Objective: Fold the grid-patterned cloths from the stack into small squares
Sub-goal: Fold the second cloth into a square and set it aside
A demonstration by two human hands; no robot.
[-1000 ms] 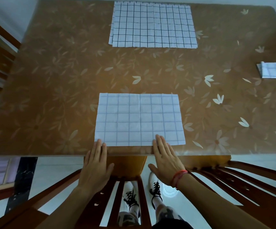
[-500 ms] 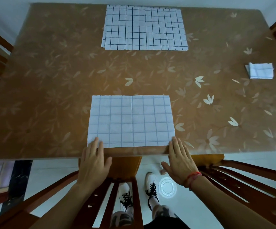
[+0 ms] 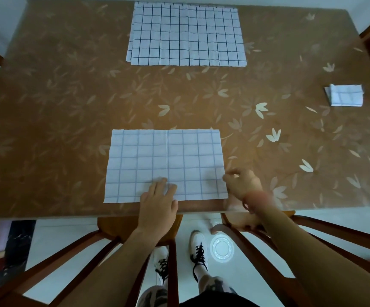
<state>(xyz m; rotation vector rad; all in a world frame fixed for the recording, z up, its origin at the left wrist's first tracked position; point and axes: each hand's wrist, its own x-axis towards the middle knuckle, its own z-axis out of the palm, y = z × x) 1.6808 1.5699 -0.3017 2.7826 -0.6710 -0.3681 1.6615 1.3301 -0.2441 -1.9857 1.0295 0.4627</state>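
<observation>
— Brown glossy table [image 3: 46, 129], leaf pattern all over. Going right from there, the cloth [image 3: 166, 156] being worked on is laid flat close to the front edge, with faint grid lines and a crease down its middle. It's pinned by the left hand [image 3: 157, 202], fingers straight and pressed flat on the lower middle, just about on that crease.

— Agreed. The stack [image 3: 186, 35] is seen well beyond it, at the far edge. And the other hand?

— The right hand [image 3: 241, 185] is smeared by motion blur at the cloth's right edge, with the fingers looking curled. Whether the edge is actually pinched can't be told. So the hands are apart, one on the cloth and one at its side. Further right, a folded square [image 3: 344, 95] is parked near the table's right side.

— Sounds like a right-over-left fold is being set up. Things that could be botched: the surface looks slick, so if the edge is dragged instead of lifted, the cloth could be slid off the front edge it's nearly touching. If the corner is caught unevenly, a crooked fold would be made. And the flap may be blocked by the pinning hand sitting on the centre line.
</observation>
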